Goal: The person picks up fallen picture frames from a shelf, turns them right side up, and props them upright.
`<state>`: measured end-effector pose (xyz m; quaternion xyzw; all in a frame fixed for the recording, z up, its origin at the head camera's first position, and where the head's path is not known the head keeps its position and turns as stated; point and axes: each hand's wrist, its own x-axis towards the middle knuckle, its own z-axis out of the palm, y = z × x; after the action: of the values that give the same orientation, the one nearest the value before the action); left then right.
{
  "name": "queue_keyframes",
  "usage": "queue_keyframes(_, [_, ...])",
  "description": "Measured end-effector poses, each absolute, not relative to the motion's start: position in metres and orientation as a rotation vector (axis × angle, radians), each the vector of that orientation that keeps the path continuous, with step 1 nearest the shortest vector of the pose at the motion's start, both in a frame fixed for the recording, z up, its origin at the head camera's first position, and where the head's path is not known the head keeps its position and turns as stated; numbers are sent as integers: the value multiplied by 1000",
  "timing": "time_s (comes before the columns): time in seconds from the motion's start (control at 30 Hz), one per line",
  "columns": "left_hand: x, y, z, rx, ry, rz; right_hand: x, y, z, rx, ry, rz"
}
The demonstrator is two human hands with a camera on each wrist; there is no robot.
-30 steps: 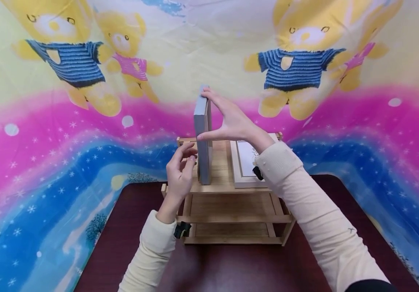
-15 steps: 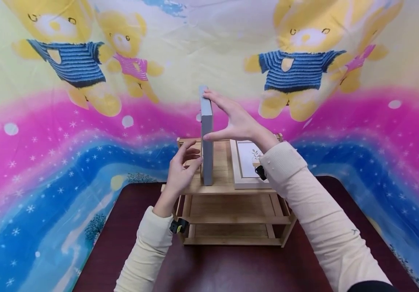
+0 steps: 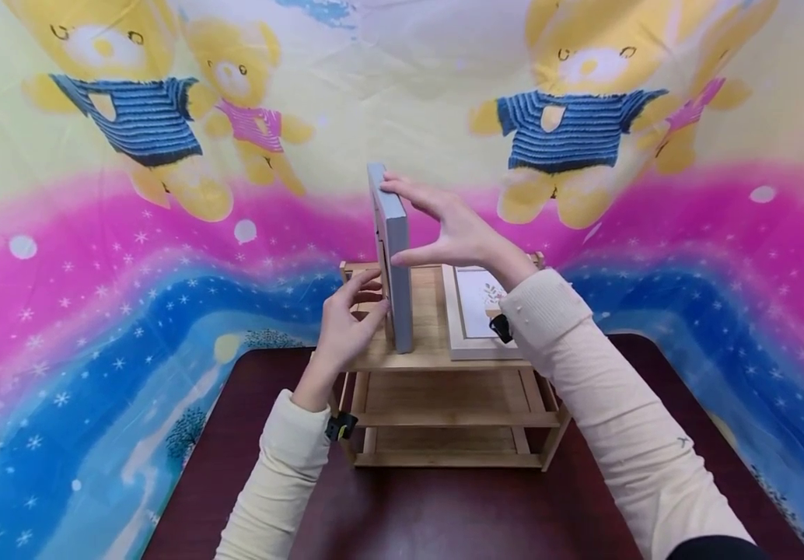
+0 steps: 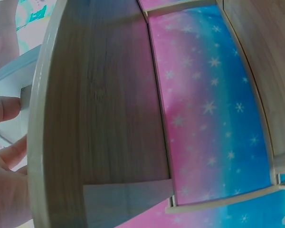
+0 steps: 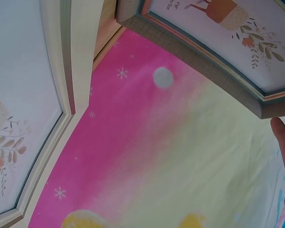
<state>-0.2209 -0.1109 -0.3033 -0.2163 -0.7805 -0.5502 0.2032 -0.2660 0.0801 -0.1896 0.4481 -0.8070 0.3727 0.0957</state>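
A grey picture frame (image 3: 400,280) stands on edge on the top shelf of a wooden rack (image 3: 437,362), its narrow side towards me. My right hand (image 3: 447,225) grips it at the upper near corner, fingers on the top edge and thumb on the near side. On its left, my left hand (image 3: 351,315) has loosely bent fingertips at the frame's back; what they touch there is partly hidden. A botanical print shows in the grey frame (image 5: 237,28) in the right wrist view. A white picture frame (image 3: 454,319) lies on the shelf to the right, beneath my right forearm.
The rack has lower shelves (image 3: 451,397) under the top one. It stands on a dark red-brown table (image 3: 437,513). A printed cloth (image 3: 290,225) with bears and snowflakes hangs close behind and at both sides. A raised rail (image 3: 360,266) edges the top shelf at the back.
The grey picture frame has turned, so its back now shows on the left, and its near edge has shifted slightly right. My left hand's fingers have spread a little; my right hand keeps its hold.
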Motion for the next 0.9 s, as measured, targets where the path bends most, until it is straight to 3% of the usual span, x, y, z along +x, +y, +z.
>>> queue_keyframes(0.37, [-218,-127,-297,-672,-2216,-1059,-263,72,-189,1307,-2408,1030])
queue_keyframes(0.9, [-226,-152,-305,-745,-2226,-1125,-263,48,-170,1384,-2492,733])
